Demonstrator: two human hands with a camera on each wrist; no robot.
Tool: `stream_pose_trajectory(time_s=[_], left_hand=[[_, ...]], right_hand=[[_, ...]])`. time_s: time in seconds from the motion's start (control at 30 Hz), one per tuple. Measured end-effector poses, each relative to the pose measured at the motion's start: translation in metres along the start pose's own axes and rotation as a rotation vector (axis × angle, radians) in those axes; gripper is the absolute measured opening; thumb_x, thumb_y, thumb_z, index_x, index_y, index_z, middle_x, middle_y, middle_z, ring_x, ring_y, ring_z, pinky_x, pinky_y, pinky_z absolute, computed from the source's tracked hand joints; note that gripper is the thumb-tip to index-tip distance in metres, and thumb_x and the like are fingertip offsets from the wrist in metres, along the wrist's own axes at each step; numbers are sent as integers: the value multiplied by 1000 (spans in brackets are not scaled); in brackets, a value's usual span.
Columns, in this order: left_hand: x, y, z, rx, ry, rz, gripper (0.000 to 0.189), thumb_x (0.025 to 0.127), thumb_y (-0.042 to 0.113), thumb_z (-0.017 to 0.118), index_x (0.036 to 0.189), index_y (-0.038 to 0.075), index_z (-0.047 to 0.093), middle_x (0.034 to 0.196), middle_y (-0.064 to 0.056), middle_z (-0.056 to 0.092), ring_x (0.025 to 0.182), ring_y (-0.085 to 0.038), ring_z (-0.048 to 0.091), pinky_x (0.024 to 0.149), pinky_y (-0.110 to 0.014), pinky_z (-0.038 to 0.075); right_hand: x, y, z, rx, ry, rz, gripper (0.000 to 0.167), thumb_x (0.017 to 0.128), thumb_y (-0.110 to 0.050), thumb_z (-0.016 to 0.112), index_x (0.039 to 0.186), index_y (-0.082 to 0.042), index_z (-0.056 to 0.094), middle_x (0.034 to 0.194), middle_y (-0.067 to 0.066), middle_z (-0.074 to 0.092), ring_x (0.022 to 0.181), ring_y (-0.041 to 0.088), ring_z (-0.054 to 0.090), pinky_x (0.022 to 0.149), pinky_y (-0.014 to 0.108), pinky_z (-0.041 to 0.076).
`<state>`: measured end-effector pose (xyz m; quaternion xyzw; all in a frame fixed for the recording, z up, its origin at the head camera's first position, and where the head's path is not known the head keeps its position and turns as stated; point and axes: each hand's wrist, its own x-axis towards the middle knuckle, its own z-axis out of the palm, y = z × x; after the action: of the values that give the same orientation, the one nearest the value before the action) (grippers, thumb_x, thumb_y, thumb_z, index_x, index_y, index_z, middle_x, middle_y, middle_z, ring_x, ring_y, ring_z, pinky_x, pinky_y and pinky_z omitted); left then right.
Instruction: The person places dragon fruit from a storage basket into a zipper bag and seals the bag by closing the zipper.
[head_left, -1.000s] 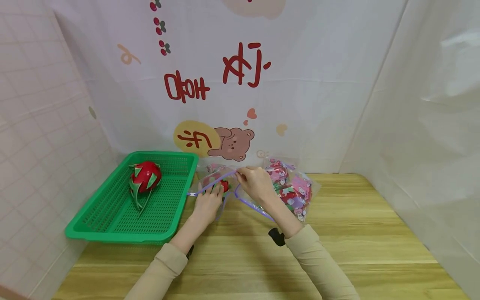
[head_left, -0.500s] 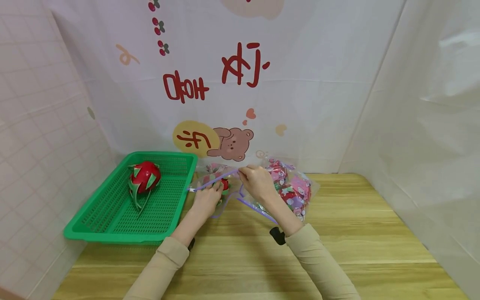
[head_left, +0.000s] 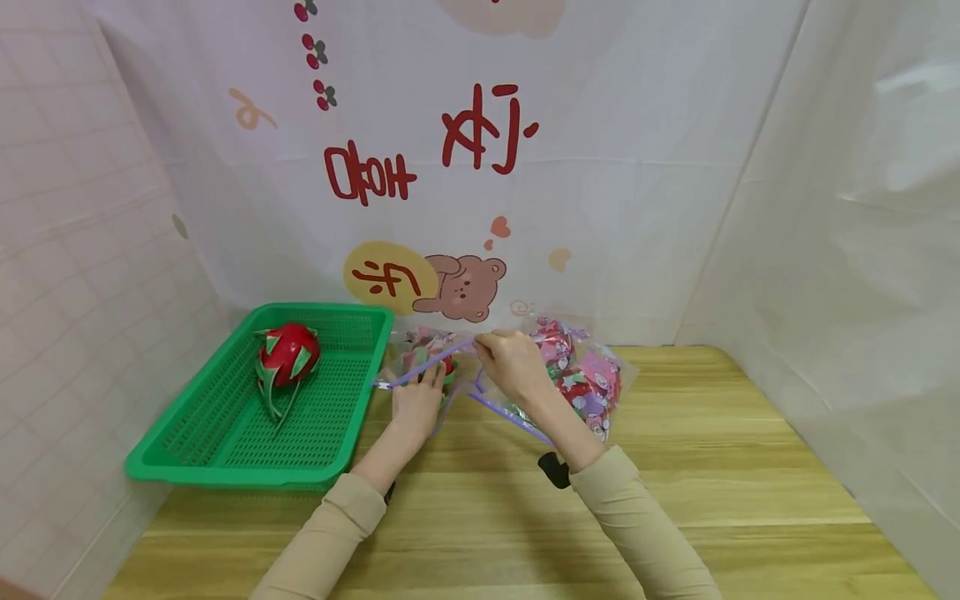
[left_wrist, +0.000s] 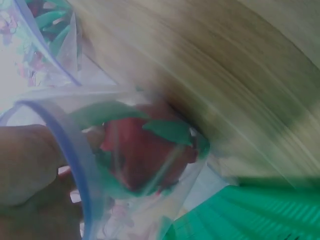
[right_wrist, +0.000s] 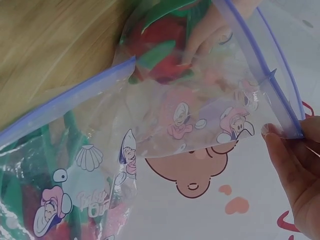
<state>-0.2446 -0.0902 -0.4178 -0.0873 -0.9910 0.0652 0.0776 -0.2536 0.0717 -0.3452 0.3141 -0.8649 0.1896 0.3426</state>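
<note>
Basket (head_left: 326,400) perhaps touching open bag (right_wrist: 200,122), second bag (head_left: 592,383) beside

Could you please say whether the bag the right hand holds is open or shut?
Open: the purple edges of the bag stand apart, with the left hand between them, at the red fruit inside.

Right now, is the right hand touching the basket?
No, the right hand pinches the clear bag by its edge, away from the basket.
</note>
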Motion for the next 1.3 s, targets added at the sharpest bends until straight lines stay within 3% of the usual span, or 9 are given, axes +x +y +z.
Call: stream_pose_trajectory(time_s=[0.1,0.23,0.5,0.57,0.7,0.8,1.0,1.13,1.3], left_hand=[[1,3,0,-4,-6,-35,54,96,28,54,146,19,38,152,1,39,134,-32,44,65,-42,54],[4,6,-1,-19,-7,-74,53,94,18,55,145,18,40,149,-2,42,142,-36,31,83,-50,52],[6,9,-8,-23,1,-123,49,94,16,53,142,17,45,136,-7,55,134,-38,38,89,-50,48],[6,7,-5,19,67,-88,49,92,17,59,140,15,48,134,-7,56,129,-38,45,84,-47,53],[3,-1,9,107,299,40,48,82,16,71,128,11,60,124,-8,62,115,-33,58,73,-41,58],[0,-7,15,147,369,140,51,75,13,77,124,11,63,124,-8,63,115,-29,59,84,-43,57],[-7,-12,15,96,273,266,51,76,5,73,126,10,62,136,-10,56,129,-25,50,96,-47,50],[-8,-13,13,19,189,245,44,88,23,64,129,7,59,141,-12,51,133,-25,47,97,-50,49],[-7,-12,12,-16,54,184,61,90,41,59,138,5,49,151,-10,38,140,-23,37,101,-51,46]], right_hand=[[0,1,-2,-3,-3,-3,8,84,-4,68,87,-1,75,70,8,71,58,16,67,56,22,55],[1,1,-5,-1,-6,-7,9,85,-4,67,86,-1,75,67,7,68,55,15,64,53,21,52],[2,-1,-13,5,-11,5,10,86,-3,65,84,-2,75,64,6,66,52,13,61,49,20,48],[1,0,-14,5,-14,2,10,87,-4,65,85,-2,75,66,6,67,52,12,61,49,19,48],[0,4,-12,-1,-6,-16,10,87,-6,65,87,-3,75,67,5,67,53,12,61,50,19,48],[-2,7,-8,-18,4,-41,8,86,-7,67,87,-3,75,69,5,68,55,13,62,51,20,50],[-5,7,-3,-15,7,-70,9,86,-8,67,89,-4,74,73,5,69,56,13,63,52,23,51],[-7,6,-2,-5,-16,-64,11,87,-8,67,93,-4,74,75,4,69,58,13,62,53,23,51],[-15,6,0,-37,-105,-64,26,82,-8,72,107,-5,71,83,4,69,63,13,63,56,23,53]])
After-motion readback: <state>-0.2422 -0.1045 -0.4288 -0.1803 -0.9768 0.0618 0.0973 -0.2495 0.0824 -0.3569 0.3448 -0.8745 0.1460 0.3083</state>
